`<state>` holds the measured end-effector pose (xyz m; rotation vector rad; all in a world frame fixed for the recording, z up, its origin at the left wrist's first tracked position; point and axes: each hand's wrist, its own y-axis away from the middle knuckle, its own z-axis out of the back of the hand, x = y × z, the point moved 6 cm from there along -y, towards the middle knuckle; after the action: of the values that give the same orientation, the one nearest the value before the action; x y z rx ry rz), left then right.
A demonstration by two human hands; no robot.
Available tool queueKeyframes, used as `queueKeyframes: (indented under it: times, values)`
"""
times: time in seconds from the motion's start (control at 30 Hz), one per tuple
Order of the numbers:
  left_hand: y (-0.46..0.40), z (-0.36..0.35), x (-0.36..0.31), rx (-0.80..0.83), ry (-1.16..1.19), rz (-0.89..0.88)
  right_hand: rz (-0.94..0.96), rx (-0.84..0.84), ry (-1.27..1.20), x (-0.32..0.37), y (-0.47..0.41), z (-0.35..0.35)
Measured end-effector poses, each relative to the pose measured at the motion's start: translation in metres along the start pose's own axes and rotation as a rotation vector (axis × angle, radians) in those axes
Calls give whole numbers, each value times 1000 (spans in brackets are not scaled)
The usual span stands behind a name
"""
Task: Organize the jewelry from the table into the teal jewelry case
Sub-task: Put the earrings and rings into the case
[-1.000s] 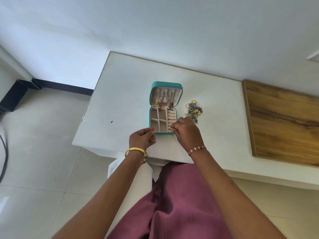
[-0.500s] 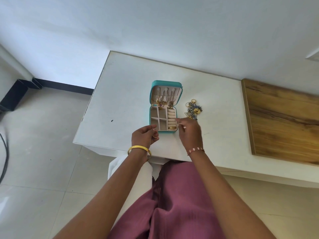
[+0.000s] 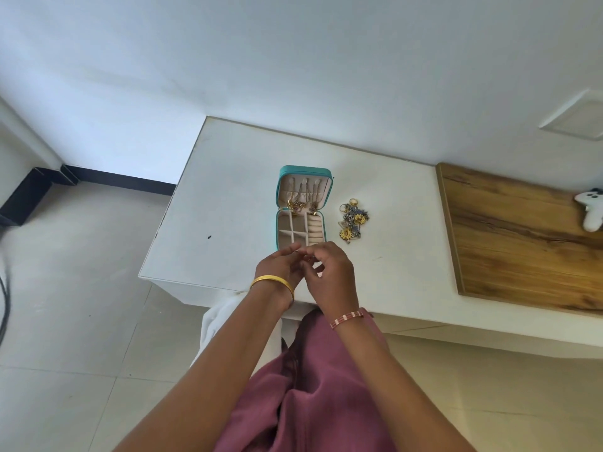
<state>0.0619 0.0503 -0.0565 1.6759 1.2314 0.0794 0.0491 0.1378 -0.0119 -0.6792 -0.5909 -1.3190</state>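
Note:
The teal jewelry case point(image 3: 281, 203) lies open on the white table point(image 3: 228, 190), its cream lid upright with chains and pendants hanging in it, its base split into small compartments. A loose pile of jewelry point(image 3: 354, 220) with yellow flower earrings and rings sits just right of the case. My left hand point(image 3: 279, 267) and my right hand point(image 3: 334, 272) meet right in front of the case's near edge. Between their fingertips they pinch a small thin ring point(image 3: 305, 255). The case's front rim is partly hidden by my fingers.
A wooden board point(image 3: 522, 236) covers the table's right part, with a white game controller point(image 3: 592, 210) on it. A small dark speck point(image 3: 209, 237) marks the table left of the case. The table's near edge runs just under my wrists.
My right hand has drawn back from the case's lower right compartment and come left to meet my left hand. My left hand has risen slightly, and both now pinch the ring together.

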Motion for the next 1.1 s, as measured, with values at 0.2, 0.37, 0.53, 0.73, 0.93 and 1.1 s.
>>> queueKeyframes:
  times: [0.2,0.37,0.53,0.73,0.93,1.1]
  values:
    - [10,-7,4,-12,118,146,110,29,146,3,3,8]
    - [13,-6,6,-5,112,137,19,3,29,-4,0,15]
    - [12,-2,8,21,96,112,-223,-32,-262,-21,1,17]
    - [10,2,14,29,75,108,-307,49,-511,-22,4,19]
    - [9,2,13,61,-38,116,-323,96,-516,-25,3,21]
    - [9,3,13,94,-118,166,-305,126,-482,-23,1,21]
